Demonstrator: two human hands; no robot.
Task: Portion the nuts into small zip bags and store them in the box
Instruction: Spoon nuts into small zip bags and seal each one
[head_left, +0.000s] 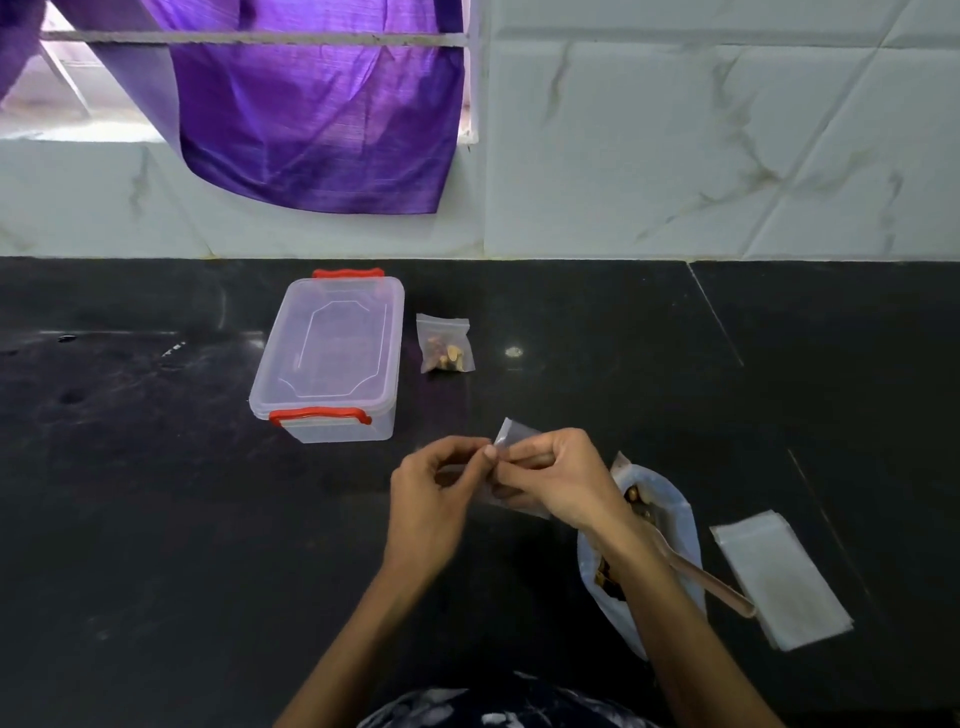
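At the black counter (156, 519), I pinch a small empty zip bag (511, 434) between both hands: my left hand (434, 499) curls its thumb and fingers on the bag's left side, my right hand (558, 480) grips its right side. The clear box (332, 358), lid on and red clips (320, 415) at both ends, sits at my 11 o'clock. Just beside it, at 12 o'clock, lies a filled bag (445, 345) of nuts. At 4 o'clock, under my right wrist, the large open nut bag (675, 525) holds a spoon (711, 579); a stack of empty bags (779, 577) lies just beyond its handle.
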